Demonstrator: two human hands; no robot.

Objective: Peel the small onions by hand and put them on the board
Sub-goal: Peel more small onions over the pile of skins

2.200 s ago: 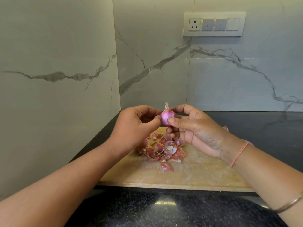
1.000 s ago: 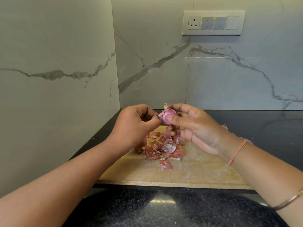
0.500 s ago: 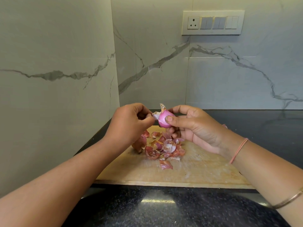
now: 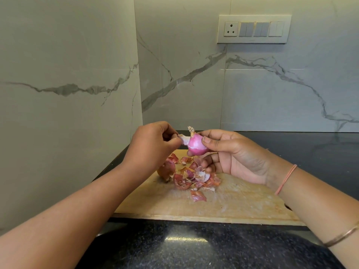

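Note:
My right hand holds a small pink onion above the wooden board, thumb on its front. My left hand pinches a pale strip of skin that still hangs from the onion's left side. Under the hands a heap of reddish onion skins lies on the board. An unpeeled onion rests at the heap's left edge, partly hidden by my left wrist.
The board lies on a dark speckled counter set in a corner of marble walls. A switch panel with a socket is on the back wall. The counter runs on to the right.
My left hand has drawn away to the left, pulling a strip of skin off the onion. The onion in my right hand has turned slightly and shows more bare pink flesh.

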